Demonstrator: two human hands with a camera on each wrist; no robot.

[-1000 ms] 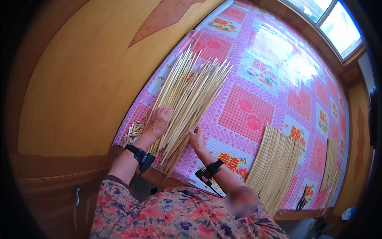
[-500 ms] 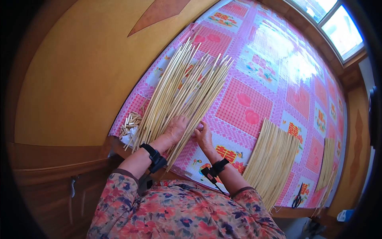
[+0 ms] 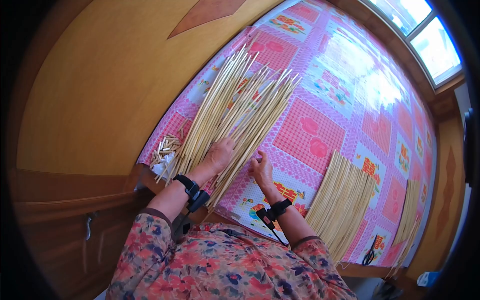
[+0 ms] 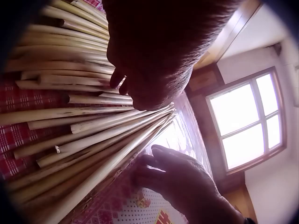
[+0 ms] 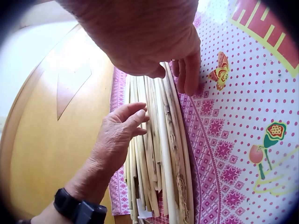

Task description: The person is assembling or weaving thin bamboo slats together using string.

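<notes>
Long pale stalks [image 3: 210, 120] lie loosely fanned on the patterned cloth, their lower ends by the table's front edge. The left hand [image 3: 218, 155] rests on the middle of the stalks; in the right wrist view this left hand [image 5: 119, 135] has its fingers bent over them, with no firm grip showing. Just right of the bundle is the right hand [image 3: 262, 172], fingers loosely bent and holding nothing. In the left wrist view the right hand [image 4: 180, 179] is beside the outermost stalks [image 4: 93, 182], its fingers apart.
Short cut pieces [image 3: 167, 145] lie left of the bundle, beside a white scrap. A flat row of stalks [image 3: 342, 200] is to the right, then black scissors [image 3: 369, 256] and a narrower row [image 3: 410, 212]. A wooden board [image 3: 100, 90] borders the left side.
The left hand has moved right, from the bundle's left side to its middle. The stalks have spread out at the lower left. The right hand has shifted slightly right, off the stalks.
</notes>
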